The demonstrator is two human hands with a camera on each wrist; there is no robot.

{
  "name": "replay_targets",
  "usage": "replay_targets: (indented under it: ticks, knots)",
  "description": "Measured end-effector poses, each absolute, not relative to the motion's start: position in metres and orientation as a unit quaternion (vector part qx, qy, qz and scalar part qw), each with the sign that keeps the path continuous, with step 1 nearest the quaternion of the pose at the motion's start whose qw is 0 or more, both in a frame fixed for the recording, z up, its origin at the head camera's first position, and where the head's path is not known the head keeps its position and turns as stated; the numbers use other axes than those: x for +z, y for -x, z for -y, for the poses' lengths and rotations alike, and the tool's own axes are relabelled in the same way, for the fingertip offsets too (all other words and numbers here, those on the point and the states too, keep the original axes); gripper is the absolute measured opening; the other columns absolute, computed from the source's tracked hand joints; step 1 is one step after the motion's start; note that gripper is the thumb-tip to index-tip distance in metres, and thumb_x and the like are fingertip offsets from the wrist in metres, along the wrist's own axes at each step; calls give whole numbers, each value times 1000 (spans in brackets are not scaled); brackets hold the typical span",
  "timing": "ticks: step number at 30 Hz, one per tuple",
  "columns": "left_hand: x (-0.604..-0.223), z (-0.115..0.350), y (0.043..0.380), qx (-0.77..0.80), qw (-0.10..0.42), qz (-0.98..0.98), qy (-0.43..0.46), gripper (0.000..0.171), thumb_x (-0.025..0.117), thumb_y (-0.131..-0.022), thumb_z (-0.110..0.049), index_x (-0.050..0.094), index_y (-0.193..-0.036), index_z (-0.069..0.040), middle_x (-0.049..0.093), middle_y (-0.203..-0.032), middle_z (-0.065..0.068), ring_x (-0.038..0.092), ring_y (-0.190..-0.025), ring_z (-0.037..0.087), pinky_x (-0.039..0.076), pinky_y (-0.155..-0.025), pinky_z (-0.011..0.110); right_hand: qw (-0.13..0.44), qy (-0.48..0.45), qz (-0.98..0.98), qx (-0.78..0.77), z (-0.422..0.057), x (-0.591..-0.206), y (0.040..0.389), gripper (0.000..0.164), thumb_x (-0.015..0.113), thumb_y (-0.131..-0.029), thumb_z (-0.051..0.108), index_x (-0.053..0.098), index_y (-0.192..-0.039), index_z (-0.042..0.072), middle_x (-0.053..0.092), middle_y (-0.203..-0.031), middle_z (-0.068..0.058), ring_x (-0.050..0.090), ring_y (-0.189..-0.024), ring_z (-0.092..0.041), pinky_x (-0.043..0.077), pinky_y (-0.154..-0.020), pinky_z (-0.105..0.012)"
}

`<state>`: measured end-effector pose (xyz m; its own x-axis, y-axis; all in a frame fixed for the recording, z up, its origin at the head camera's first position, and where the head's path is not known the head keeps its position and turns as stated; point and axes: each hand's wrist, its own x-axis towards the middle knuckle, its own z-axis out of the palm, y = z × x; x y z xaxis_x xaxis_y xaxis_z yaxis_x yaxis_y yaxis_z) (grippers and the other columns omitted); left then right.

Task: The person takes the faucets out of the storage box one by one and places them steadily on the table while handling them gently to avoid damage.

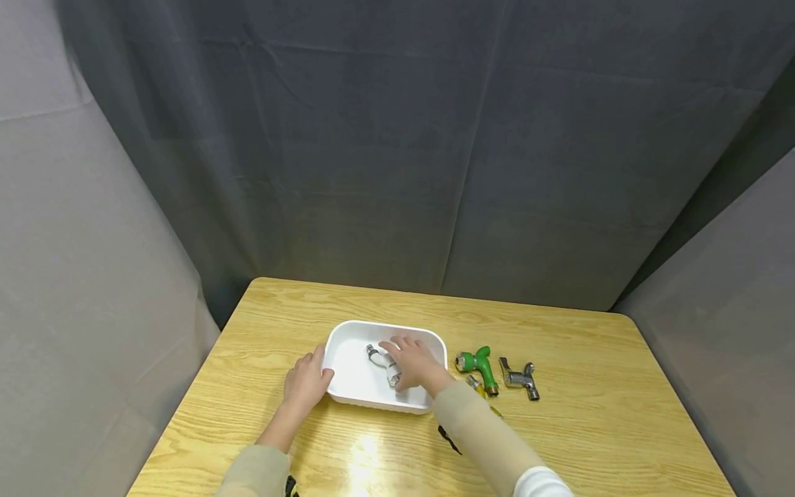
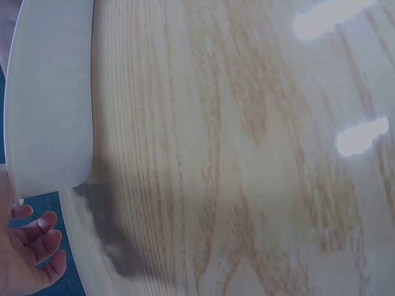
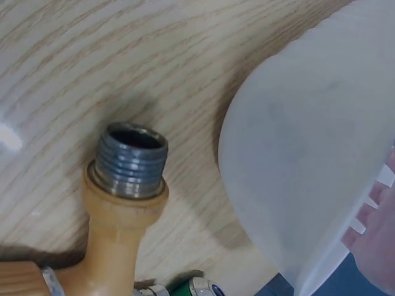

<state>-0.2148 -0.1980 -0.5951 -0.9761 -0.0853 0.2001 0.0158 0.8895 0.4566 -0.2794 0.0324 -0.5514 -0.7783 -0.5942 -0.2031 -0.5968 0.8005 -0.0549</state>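
My left hand [image 1: 306,384] holds the left end of a white plastic tray [image 1: 354,397], thumb and fingers at its rim. In the left wrist view, the other fingers [image 2: 44,243] curl loosely beside the tray's corner. Inside the tray lies a white tap [image 1: 393,373] with metal ends. My right hand [image 1: 413,362] reaches over the tray's right part, fingers spread, right beside the tap and overlapping part of it. Through the right wrist view the fingers show beyond the tray wall [image 3: 296,148]; the tap is hidden there.
Right of the tray lie a green tap [image 1: 483,366] and a chrome tap [image 1: 517,377]. A yellow tap [image 3: 117,240] with a threaded metal end lies near the tray, partly behind my right forearm in the head view. Grey curtains [image 1: 373,152] stand behind the wooden table [image 1: 590,414].
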Motion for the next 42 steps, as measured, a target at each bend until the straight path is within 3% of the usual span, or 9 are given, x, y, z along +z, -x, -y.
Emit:
replay_targets:
  ticks: [10,21,42]
  knots:
    - [-595,198,214,-236,104,966,-20,50,57,-82,-21,46,-127,-2,62,-94,17,60,-83,33,49,-66,45,120,304,-945,6,-30,-551,279,89,78,-68,34,32,-142,20,34,-143,-8,31,-131,-28,23,-107,-46]
    - [-596,198,215,-234,103,967,-24,49,59,-82,-20,47,-126,-3,62,-93,16,59,-82,32,48,-64,44,138,316,-939,5,-27,-554,281,86,78,-67,30,36,-141,18,40,-137,-6,34,-128,-26,23,-107,-45]
    - [-595,198,214,-239,100,966,-21,49,58,-83,-21,46,-127,-2,62,-97,18,60,-85,34,49,-67,46,118,325,-938,30,-23,-556,278,82,81,-62,28,44,-134,15,51,-118,-4,46,-114,-23,29,-103,-43]
